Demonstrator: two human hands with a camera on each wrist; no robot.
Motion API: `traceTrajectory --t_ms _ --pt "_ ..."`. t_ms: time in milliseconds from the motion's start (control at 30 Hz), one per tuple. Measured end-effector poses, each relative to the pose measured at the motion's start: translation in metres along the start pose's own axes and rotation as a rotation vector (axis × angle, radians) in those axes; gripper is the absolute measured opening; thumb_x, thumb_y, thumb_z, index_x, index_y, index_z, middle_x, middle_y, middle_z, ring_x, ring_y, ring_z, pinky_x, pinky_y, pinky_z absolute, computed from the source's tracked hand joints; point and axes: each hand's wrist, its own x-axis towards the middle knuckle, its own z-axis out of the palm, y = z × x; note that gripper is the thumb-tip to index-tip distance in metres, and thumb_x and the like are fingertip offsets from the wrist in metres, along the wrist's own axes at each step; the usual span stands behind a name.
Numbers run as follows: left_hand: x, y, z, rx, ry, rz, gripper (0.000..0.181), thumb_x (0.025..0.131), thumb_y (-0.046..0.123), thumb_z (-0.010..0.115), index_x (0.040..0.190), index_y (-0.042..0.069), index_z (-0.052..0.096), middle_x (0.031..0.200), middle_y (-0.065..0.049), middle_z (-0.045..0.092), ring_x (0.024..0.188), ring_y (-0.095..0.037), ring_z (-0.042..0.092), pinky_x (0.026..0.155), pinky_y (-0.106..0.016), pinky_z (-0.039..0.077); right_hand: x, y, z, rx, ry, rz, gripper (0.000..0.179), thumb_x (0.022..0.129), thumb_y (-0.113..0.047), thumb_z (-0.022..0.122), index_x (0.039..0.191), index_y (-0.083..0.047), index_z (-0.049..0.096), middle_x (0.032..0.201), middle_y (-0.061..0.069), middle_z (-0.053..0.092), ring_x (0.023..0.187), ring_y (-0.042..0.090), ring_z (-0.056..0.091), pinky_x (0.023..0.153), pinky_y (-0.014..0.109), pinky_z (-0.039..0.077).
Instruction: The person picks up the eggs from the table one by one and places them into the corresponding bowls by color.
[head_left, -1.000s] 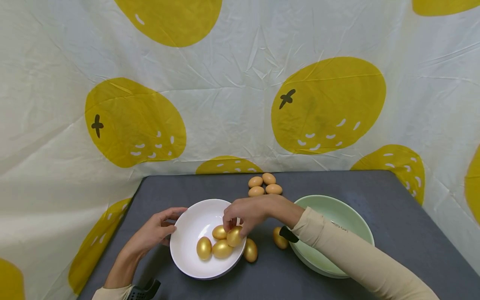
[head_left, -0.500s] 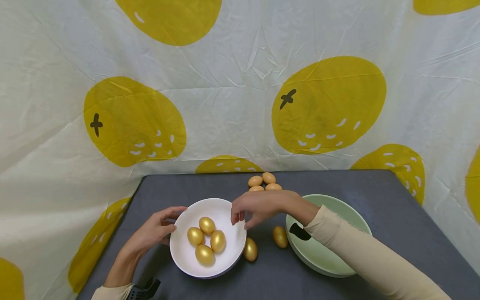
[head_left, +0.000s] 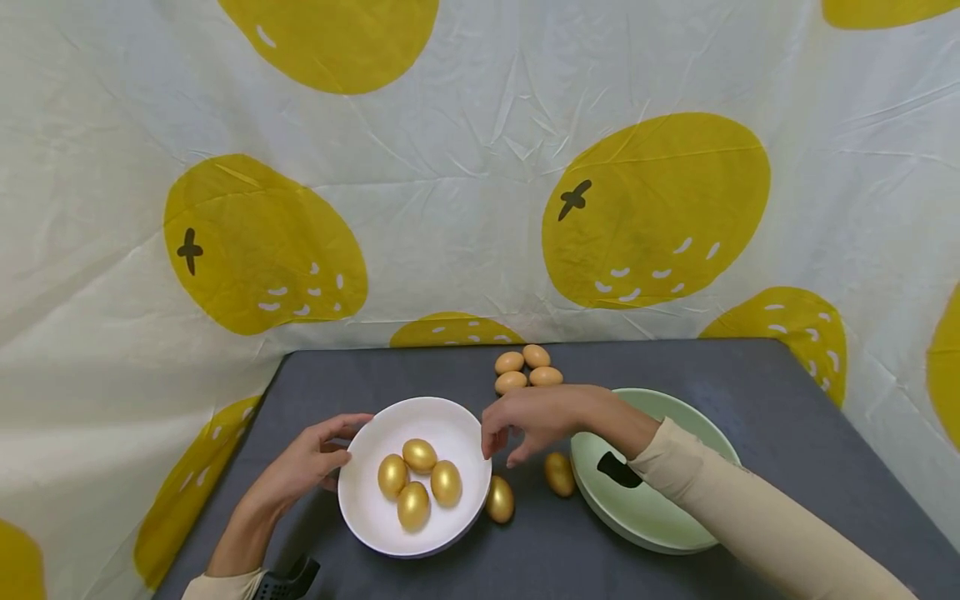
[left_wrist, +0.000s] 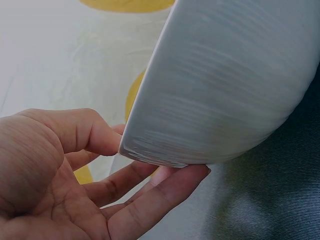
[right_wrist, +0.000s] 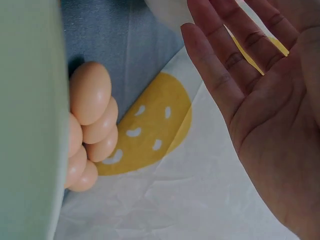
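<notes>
Several golden eggs (head_left: 413, 507) lie together in the white bowl (head_left: 375, 525). My left hand (head_left: 303, 458) holds the bowl's left side. In the left wrist view its thumb (left_wrist: 102, 137) meets the rim and a fingertip (left_wrist: 197, 172) rests against the outer wall. Past the bowl's right rim hangs my right hand (head_left: 536, 421), fingers loosely bent, holding nothing. On the table below it sit two more golden eggs, one (head_left: 500, 500) close against the bowl and another (head_left: 558, 475) beside the green bowl (head_left: 637, 517).
The right forearm crosses over the green bowl and covers part of it. Brown eggs (head_left: 546, 377) sit near the grey table's (head_left: 390, 375) back edge, several more showing in the right wrist view. A lemon-print curtain (head_left: 450, 233) hangs behind.
My right hand let go of a golden egg in the white bowl and moved right, out past the rim. The eggs inside rolled leftward and settled. The left hand stayed put.
</notes>
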Motion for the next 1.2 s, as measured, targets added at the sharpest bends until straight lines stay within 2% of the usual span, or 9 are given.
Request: traceTrajectory --t_ms 167,433,733,967,1200 --pt "0.000 -0.002 -0.001 -0.005 -0.001 -0.001 0.055 0.096 0.000 0.054 0.149 0.009 0.048 0.137 -0.028 0.053 0.103 -0.032 0.066 0.068 -0.051 0.061 -0.004 0.003 0.005 0.000 -0.020 0.010 0.023 0.091 -0.013 0.077 0.114 -0.015 0.072 0.112 -0.002 0.068 0.103 0.009 0.066 0.090 0.018 0.051" --pt "0.000 -0.001 0.000 -0.007 -0.004 0.002 0.054 0.097 0.001 0.054 0.150 0.009 0.048 0.137 -0.028 0.053 0.105 -0.033 0.066 0.068 -0.051 0.061 -0.002 0.009 0.016 -0.022 -0.088 0.017 0.027 0.090 -0.013 0.077 0.117 -0.015 0.075 0.110 0.000 0.070 0.099 0.010 0.067 0.087 0.024 0.055" --pt "0.000 -0.003 0.000 -0.007 -0.005 0.007 0.054 0.096 0.001 0.055 0.149 0.008 0.048 0.137 -0.028 0.054 0.104 -0.033 0.066 0.068 -0.051 0.061 0.004 0.011 0.026 -0.035 -0.162 0.065 0.032 0.091 -0.014 0.077 0.122 -0.016 0.074 0.104 0.000 0.070 0.092 0.004 0.064 0.079 0.012 0.048" --pt "0.001 -0.004 0.000 -0.013 -0.001 0.004 0.054 0.096 0.001 0.055 0.149 0.009 0.048 0.137 -0.027 0.053 0.104 -0.032 0.066 0.068 -0.052 0.061 0.002 0.013 0.026 -0.059 -0.155 0.101 0.029 0.089 -0.014 0.077 0.118 -0.018 0.076 0.099 -0.004 0.070 0.083 -0.005 0.057 0.076 0.013 0.049" --pt "0.001 -0.003 0.000 -0.009 -0.001 0.005 0.055 0.096 0.001 0.055 0.150 0.009 0.047 0.138 -0.027 0.053 0.103 -0.033 0.066 0.067 -0.051 0.061 0.003 0.016 0.027 -0.100 -0.130 0.100 0.030 0.086 -0.011 0.080 0.114 -0.020 0.077 0.102 -0.005 0.066 0.090 0.003 0.062 0.078 0.013 0.048"
